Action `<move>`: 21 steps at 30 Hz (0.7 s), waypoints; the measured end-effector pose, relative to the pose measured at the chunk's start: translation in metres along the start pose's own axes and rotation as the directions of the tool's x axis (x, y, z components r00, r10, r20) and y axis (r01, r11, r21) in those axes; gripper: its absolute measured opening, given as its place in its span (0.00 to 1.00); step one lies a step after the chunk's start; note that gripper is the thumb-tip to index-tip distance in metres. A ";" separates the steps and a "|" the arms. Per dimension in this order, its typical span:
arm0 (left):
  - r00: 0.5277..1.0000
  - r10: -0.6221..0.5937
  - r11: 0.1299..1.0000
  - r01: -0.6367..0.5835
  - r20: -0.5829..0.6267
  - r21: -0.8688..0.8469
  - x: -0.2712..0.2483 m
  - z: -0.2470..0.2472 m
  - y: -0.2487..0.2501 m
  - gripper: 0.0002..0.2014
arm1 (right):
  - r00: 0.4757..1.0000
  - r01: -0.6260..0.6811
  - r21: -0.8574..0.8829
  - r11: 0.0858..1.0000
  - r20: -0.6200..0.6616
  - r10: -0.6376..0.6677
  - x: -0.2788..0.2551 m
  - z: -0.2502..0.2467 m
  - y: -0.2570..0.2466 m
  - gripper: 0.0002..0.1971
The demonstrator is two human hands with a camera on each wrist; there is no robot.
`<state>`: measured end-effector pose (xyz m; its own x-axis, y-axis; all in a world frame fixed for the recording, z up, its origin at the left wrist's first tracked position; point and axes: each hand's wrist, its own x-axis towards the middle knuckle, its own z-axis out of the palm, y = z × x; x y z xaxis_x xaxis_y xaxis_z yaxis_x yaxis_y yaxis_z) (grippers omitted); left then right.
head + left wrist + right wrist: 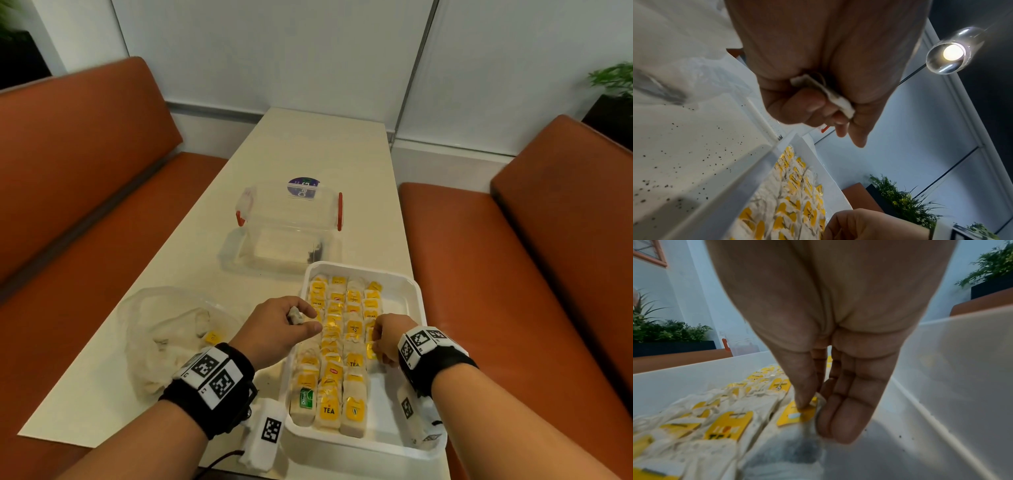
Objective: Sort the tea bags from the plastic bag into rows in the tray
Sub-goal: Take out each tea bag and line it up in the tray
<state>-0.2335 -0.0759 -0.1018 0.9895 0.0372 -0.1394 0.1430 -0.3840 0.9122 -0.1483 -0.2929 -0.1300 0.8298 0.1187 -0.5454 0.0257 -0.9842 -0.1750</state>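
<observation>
A white tray point(407, 287) at the right holds several rows of tea bags point(354, 363) with yellow tags. My left hand point(301, 320) hovers over the tray's left edge and pinches a pale tea bag point(295, 316); in the left wrist view the bag point(830, 94) sits between my thumb and curled fingers point(813, 105). Inside the tray, my right hand point(378, 342) is at the rightmost row. Its thumb presses a yellow tag point(797, 414) and its fingers point(840, 418) lie against that tea bag's right side, pinching it. The clear plastic bag point(171, 329) lies left of the tray, with tea bags inside.
A clear plastic box point(287, 219) with red latches stands behind the tray on the cream table point(308, 144). Orange benches point(496, 274) flank the table. Tea crumbs speckle the tabletop point(694, 154). The tray's right side point(941, 386) is bare.
</observation>
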 end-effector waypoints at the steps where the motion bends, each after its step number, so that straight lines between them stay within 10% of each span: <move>1: 1.000 0.003 1.000 -0.003 0.004 -0.002 0.000 0.000 0.001 0.07 | 1.000 0.000 0.001 1.000 0.000 0.000 0.000 0.000 0.000 0.02; 6: 0.988 -0.149 0.953 0.154 0.041 -0.262 -0.003 0.001 0.004 0.15 | 0.996 0.009 -0.068 0.998 -0.088 -0.015 -0.008 -0.016 -0.003 0.10; 11: 0.873 -0.440 0.515 0.437 0.211 -0.738 -0.012 0.008 0.018 0.21 | 0.929 0.285 0.130 0.950 -0.281 -0.240 -0.046 -0.033 -0.026 0.09; 21: 0.873 -0.424 0.044 0.287 0.242 -0.957 -0.021 0.029 0.027 0.21 | 0.862 0.498 0.291 0.817 -0.268 -0.430 -0.092 -0.020 -0.065 0.09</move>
<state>-0.2510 -0.1141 -0.0857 0.7981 -0.0283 -0.6019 0.3090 0.8768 0.3684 -0.2151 -0.2425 -0.0523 0.8536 0.4906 -0.1752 0.2721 -0.7066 -0.6532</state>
